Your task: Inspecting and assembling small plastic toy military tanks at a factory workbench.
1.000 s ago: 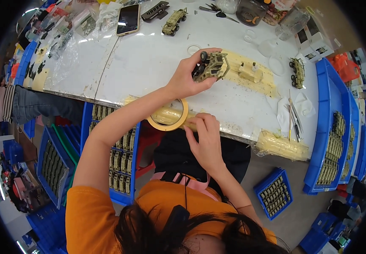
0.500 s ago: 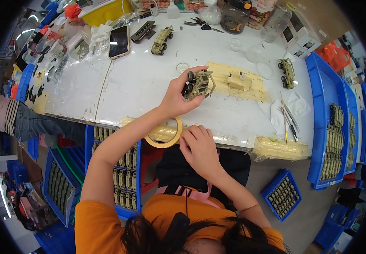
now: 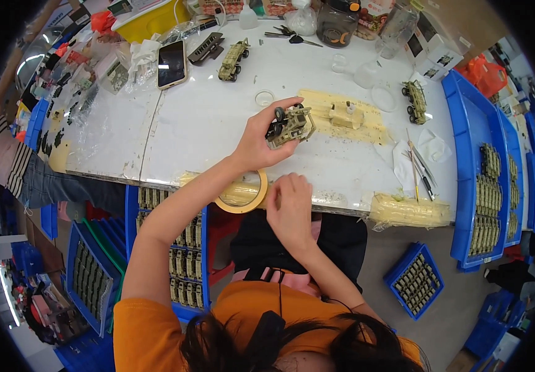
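Note:
My left hand (image 3: 260,137) is closed around a tan camouflage toy military truck (image 3: 292,125) with black wheels and holds it tilted above the table. Lower down, at the table's front edge, my right hand (image 3: 291,209) has its fingers bent and drawn together. Whatever they pinch, if anything, is hidden. Between my left forearm and the right hand, a roll of yellow tape (image 3: 263,193) rests at the edge. Beyond the truck, a small tan block-like part (image 3: 346,116) sits on yellow tape strips (image 3: 317,102) stuck to the tabletop.
Two more toy trucks stand at the back (image 3: 234,60) and right (image 3: 415,102). A phone (image 3: 172,64), brushes and tweezers (image 3: 421,167) lie on the table. Blue trays (image 3: 462,155) of toy trucks flank it. Another person's arm and jeans (image 3: 63,180) show at left.
My right hand has drawn its fingers closer together at the table edge. My left hand keeps the truck in nearly the same place. The whole view has shifted slightly.

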Motion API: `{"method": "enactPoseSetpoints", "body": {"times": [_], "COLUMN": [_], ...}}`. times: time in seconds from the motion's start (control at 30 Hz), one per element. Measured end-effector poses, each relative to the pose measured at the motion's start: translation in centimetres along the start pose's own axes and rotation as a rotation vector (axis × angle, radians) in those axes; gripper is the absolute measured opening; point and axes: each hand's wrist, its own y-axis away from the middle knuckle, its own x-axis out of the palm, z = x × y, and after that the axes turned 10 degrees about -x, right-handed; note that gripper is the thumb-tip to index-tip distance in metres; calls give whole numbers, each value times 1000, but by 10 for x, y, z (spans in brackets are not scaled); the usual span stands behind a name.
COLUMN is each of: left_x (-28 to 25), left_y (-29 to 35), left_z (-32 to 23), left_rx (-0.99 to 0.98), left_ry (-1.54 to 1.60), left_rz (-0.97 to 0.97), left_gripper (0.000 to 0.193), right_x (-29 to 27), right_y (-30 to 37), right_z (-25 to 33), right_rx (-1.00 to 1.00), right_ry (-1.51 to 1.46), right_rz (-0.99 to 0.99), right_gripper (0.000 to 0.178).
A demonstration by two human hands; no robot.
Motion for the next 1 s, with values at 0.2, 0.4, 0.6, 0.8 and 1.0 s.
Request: {"method": "enactPoseSetpoints", "body": {"times": [0.2,0.4,0.6,0.8,1.0], "left_x": [0,4,9,15,18], "left_y": [1,-4,-19,-11,-9], "left_z": [-1,-15,-51,-52,-51], "left_rx": [-2,-43,-160,-265,-269], "left_ry": [45,60,589,691,636], "left_rz": [-55,11,108,319,311], "left_gripper": [62,62,51,46,44], "right_x": [-43,-110,-118,-116,-117], "right_y": [-13,-65,-86,-85,-86], "right_z": [-3,-6,-17,-27,-28], "right_rx": [168,-59,-112,-160,-178], "right_ry": [-286,-322,-313,-120,11], "right_rz": [34,-298,-335,-378,-436], "right_gripper": [3,17,20,20,18]}}
